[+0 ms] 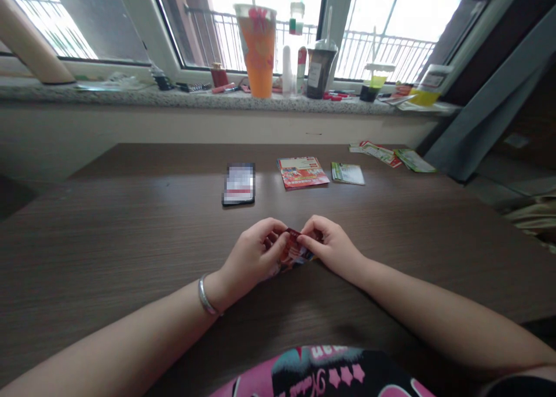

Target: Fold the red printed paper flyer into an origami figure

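Over the near part of the table point(130, 229), the left hand point(256, 249) and the right hand point(332, 243) both pinch the top edge of a colourful packet point(296, 253). No tear is visible, so the work seems early, though the hands hide some part.

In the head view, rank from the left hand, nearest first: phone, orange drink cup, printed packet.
1. Printed packet: held, right of the left hand.
2. Phone: on the table, ahead.
3. Orange drink cup: on the windowsill.
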### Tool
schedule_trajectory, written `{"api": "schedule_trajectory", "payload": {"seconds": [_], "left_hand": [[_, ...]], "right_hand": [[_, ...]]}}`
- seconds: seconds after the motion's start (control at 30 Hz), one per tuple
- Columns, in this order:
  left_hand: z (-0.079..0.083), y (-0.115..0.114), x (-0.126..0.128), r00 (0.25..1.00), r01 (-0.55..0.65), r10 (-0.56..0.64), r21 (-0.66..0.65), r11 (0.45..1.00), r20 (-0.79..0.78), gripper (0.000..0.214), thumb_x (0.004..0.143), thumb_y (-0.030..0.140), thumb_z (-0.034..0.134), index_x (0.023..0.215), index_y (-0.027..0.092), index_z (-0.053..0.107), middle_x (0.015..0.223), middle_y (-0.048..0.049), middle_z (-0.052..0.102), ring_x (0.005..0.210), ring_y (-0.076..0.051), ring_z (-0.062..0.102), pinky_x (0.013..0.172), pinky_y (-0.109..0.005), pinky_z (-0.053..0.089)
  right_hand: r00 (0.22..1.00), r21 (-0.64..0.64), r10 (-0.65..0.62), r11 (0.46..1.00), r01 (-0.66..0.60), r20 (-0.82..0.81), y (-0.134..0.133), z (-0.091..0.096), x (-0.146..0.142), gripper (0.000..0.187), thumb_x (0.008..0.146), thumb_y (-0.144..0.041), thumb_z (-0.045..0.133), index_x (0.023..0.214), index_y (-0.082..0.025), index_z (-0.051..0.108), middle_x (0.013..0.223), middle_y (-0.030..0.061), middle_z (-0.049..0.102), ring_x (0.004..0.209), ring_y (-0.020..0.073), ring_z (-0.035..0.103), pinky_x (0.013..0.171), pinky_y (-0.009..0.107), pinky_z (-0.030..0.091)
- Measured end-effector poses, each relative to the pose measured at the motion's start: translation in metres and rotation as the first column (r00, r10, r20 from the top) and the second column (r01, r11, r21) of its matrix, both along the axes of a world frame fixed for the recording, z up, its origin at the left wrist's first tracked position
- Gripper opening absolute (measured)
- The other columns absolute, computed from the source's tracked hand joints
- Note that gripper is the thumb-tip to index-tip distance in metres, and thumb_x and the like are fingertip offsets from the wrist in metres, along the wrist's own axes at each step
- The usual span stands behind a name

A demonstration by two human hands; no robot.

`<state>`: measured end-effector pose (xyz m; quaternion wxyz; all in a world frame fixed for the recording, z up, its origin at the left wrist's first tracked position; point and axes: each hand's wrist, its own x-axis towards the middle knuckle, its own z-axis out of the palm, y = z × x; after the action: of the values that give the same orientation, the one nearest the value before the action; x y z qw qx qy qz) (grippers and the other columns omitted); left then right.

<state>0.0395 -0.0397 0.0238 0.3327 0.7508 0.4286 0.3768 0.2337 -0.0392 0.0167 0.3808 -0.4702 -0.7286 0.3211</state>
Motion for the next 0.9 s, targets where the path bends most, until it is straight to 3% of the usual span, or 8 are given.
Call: {"api": "schedule_trajectory", "payload": {"seconds": [0.2, 0.63, 0.77, 0.9], "left_hand": [[-0.002, 0.001, 0.003, 0.993, -0.011, 0.023, -0.108, 0.994, 0.112, 0.017, 0.084, 0.034, 0.06, 0.085, 0.017, 0.061, 0.074, -0.0011, 0.065, 0.064, -0.012, 0.059, 0.057, -0.022, 0.047], [-0.004, 0.001, 0.004, 0.99, -0.023, 0.043, -0.148, 0.989, 0.132, 0.02, 0.082, 0.036, 0.063, 0.079, 0.016, 0.061, 0.07, -0.0012, 0.065, 0.062, -0.012, 0.058, 0.055, -0.021, 0.046], [-0.006, 0.002, 0.004, 0.99, -0.034, 0.057, -0.17, 0.985, 0.132, 0.02, 0.084, 0.037, 0.058, 0.079, 0.017, 0.057, 0.066, 0.0013, 0.06, 0.059, -0.011, 0.055, 0.053, -0.02, 0.043], [-0.011, 0.009, 0.003, 0.983, -0.093, 0.114, -0.14, 0.986, 0.147, 0.016, 0.086, 0.034, 0.052, 0.08, 0.018, 0.051, 0.069, 0.0033, 0.055, 0.062, -0.011, 0.053, 0.057, -0.021, 0.044]], "right_hand": [[1.0, 0.002, 0.006, 1.0, -0.006, 0.018, 0.0, 0.001, -0.002, 0.017, 0.084, -0.028, 0.06, 0.071, -0.019, 0.056, 0.07, -0.0002, 0.056, 0.069, 0.0137, 0.051, 0.062, 0.026, 0.04], [0.999, 0.014, 0.024, 1.0, -0.025, 0.031, 0.001, -0.003, -0.003, 0.017, 0.086, -0.028, 0.058, 0.072, -0.019, 0.055, 0.071, -0.0001, 0.056, 0.069, 0.0144, 0.052, 0.063, 0.027, 0.041], [0.99, 0.182, -0.005, 0.983, -0.022, 0.143, 0.0, 0.0, -0.003, 0.007, 0.085, -0.026, 0.06, 0.081, -0.02, 0.061, 0.079, 0.0024, 0.061, 0.078, 0.0172, 0.055, 0.071, 0.031, 0.043], [0.968, 0.433, -0.066, 0.9, -0.047, 0.242, -0.005, 0.002, 0.0, 0.015, 0.083, -0.026, 0.064, 0.098, -0.026, 0.066, 0.107, 0.0055, 0.064, 0.104, 0.0222, 0.054, 0.093, 0.039, 0.041]]}}
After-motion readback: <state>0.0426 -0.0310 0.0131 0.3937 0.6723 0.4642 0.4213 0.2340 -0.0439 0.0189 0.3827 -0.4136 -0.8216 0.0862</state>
